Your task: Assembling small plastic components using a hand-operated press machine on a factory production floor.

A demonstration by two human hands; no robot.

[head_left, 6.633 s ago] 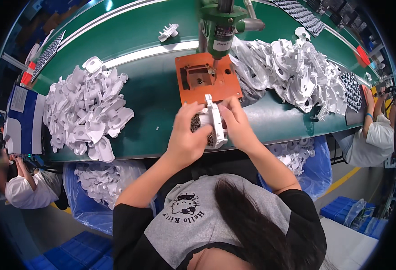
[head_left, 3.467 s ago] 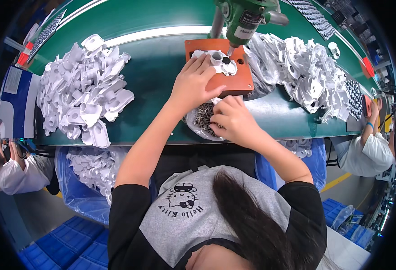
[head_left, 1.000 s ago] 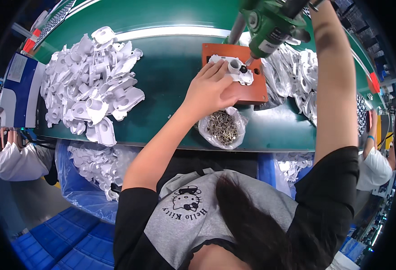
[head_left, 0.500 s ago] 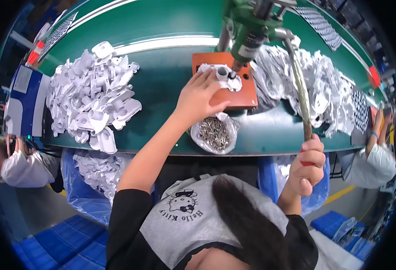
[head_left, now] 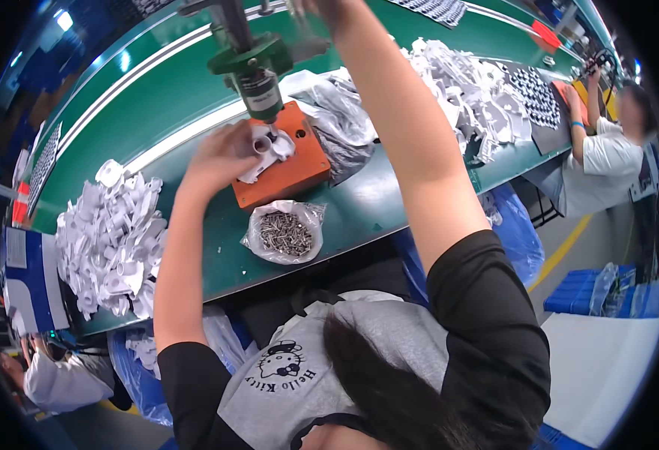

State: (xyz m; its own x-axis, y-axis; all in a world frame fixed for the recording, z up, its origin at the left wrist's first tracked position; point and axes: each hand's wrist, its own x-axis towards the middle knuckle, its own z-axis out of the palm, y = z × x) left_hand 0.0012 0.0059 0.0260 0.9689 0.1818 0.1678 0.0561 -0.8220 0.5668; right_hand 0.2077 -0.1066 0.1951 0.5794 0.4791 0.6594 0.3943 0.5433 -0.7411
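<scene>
My left hand [head_left: 228, 155] grips a white plastic part [head_left: 275, 152] with a round collar, its fingers blurred. The part is over an orange block [head_left: 311, 161] and looks slightly tilted; I cannot tell whether it touches the block. Just above it stands the head of a green press [head_left: 260, 91], close to my fingers. My right arm stretches up across the view, and the right hand [head_left: 329, 6] is cut off and smeared at the top edge, beside the press. What it holds there cannot be made out. A clear bag of small metal pins or screws [head_left: 286, 233] lies in front of the block.
Heaps of white plastic parts lie at the left [head_left: 112, 240] and far right [head_left: 449, 94] of the green table [head_left: 224, 274]. Crumpled clear plastic [head_left: 344, 120] lies beside the block. Blue-lined bins [head_left: 517, 232] stand under the table edge. Other people [head_left: 603, 165] sit at both sides.
My right hand has gone from the lowered lever grip at the lower right to the top edge. The press head has risen, and the white part has shifted in my left hand. The view has turned.
</scene>
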